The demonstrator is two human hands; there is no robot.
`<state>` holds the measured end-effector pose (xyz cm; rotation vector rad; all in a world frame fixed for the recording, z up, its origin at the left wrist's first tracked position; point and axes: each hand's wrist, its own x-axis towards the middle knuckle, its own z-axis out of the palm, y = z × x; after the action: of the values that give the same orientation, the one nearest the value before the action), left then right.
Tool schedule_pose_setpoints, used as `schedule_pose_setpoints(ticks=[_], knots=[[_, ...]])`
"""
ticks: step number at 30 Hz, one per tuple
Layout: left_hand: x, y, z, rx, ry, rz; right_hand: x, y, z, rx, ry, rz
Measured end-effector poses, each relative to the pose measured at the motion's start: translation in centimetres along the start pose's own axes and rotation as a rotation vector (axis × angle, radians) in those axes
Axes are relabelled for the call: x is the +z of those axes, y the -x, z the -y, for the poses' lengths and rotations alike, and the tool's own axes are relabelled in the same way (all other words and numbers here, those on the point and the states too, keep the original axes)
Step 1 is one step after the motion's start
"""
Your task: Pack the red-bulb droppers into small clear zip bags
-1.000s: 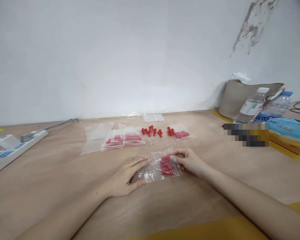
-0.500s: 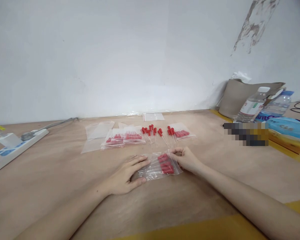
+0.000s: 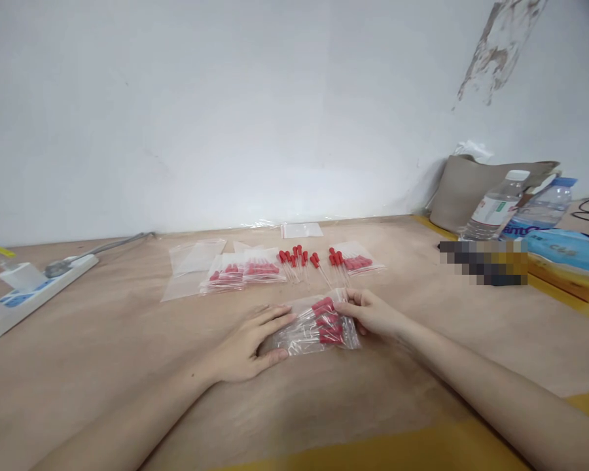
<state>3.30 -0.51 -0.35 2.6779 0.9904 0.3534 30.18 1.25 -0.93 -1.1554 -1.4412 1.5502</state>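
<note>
1. Left hand (image 3: 245,345) lies open and flat, pressing the near-left end of a clear bag (image 3: 317,324) of red-capped droppers (image 3: 326,320) on the table (image 3: 103,340).
2. Right hand (image 3: 373,314) pinches the bag's right edge.
3. More filled bags (image 3: 243,272) lie farther back.

Illumination is bright, even and diffuse; the white wall (image 3: 226,111) behind the clear bag (image 3: 302,330) is nearly washed out. Shadows are faint: one soft patch lies under the left hand (image 3: 245,343) beside the bag. The bag film shows glare. Far left and right of the bag, edges bow and soften.
</note>
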Motion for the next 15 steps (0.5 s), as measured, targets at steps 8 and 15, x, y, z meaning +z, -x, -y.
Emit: schedule_pose_setpoints(ticks=[8, 15], knots=[[-0.7, -0.3, 1.6, -0.121, -0.221, -0.374, -4.6, 0.5, 4.0, -0.161, -0.293, -0.427], [-6.3, -0.2, 11.9, -0.790, -0.366, -0.542, -10.1, -3.6, 4.4, -0.318, -0.518, -0.688]])
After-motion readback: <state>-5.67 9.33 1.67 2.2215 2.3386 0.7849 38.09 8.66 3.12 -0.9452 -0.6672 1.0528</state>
